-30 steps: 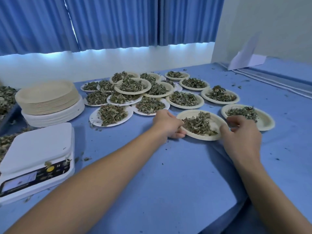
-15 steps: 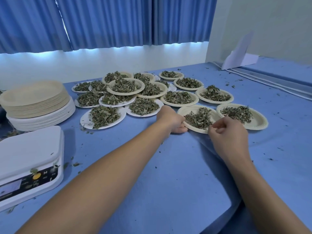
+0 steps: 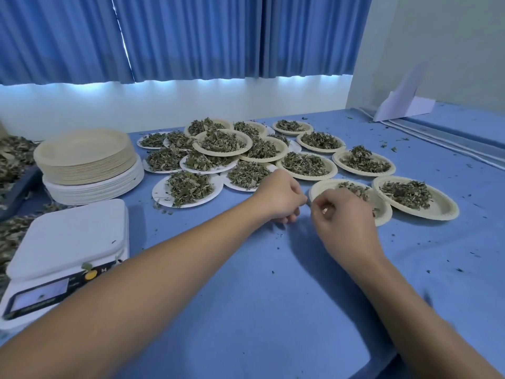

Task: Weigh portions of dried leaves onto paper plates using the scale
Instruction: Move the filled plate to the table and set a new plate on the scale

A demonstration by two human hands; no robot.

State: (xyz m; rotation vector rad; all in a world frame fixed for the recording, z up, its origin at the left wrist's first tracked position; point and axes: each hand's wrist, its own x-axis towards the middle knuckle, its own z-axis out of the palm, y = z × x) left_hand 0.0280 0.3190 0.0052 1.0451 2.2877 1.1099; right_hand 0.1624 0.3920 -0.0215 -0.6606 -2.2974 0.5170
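A paper plate (image 3: 320, 188) with a portion of dried leaves (image 3: 354, 188) lies on the blue cloth at centre right. My left hand (image 3: 281, 198) hovers just left of its rim with fingers curled and nothing visible in them. My right hand (image 3: 344, 220) sits over the plate's near rim with thumb and fingers curled together; whether it holds the rim or a leaf scrap is hidden. The white scale (image 3: 68, 242) stands at the near left with a bare platform.
Several filled plates (image 3: 221, 143) crowd the middle of the table, and one (image 3: 444, 210) lies right of my hands. A stack of unused plates (image 3: 84, 157) stands behind the scale. Loose leaves (image 3: 13, 157) are heaped at far left. Folded white paper (image 3: 404, 105) leans back right.
Both hands have left the sides of the plate and drawn together at its near-left rim. The view has shifted, bringing the scale closer in.
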